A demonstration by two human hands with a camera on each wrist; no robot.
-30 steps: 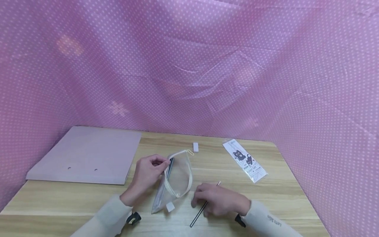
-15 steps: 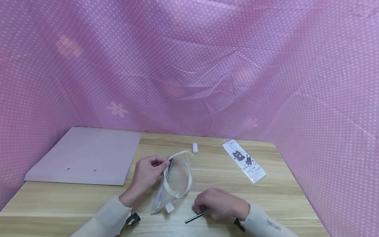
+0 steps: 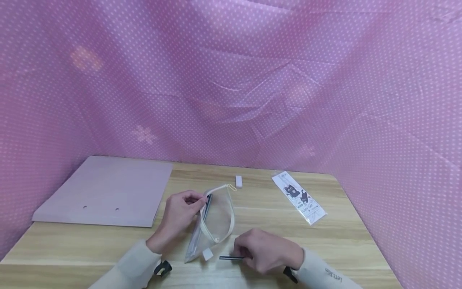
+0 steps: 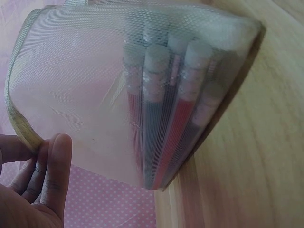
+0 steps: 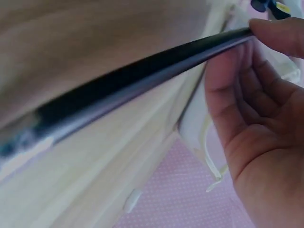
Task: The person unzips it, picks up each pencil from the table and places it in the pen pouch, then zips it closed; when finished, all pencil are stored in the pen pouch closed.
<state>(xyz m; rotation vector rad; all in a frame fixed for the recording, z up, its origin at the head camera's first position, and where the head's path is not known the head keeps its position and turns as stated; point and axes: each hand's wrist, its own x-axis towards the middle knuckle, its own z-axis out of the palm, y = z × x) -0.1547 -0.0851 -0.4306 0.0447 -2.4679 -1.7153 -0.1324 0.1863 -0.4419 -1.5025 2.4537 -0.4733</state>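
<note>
My left hand [image 3: 183, 212] pinches the zipper edge of a see-through mesh pencil pouch [image 3: 220, 214], whose mouth gapes open toward the right. Inside it, seen through the mesh in the left wrist view, lie several pencils [image 4: 154, 114] with white erasers on their ends, striped red and dark. Just right of the pouch, my right hand [image 3: 265, 251] pinches a dark striped pencil [image 5: 137, 78] between thumb and fingers. In the head view one end of that pencil points left toward the pouch's lower corner; the rest is hidden by the hand.
A white eraser [image 3: 238, 181] lies behind the pouch. Farther right is a packaged ruler set [image 3: 299, 196] with black cats printed on it. A large pale pink folder [image 3: 108, 190] covers the table's left back. Pink dotted cloth [image 3: 231, 80] hangs around the table [image 3: 90, 249].
My right hand has picked up the pencil from under its fingers and turned it from slanting to nearly level, tip pointing left. My left hand keeps holding the pouch in place.
</note>
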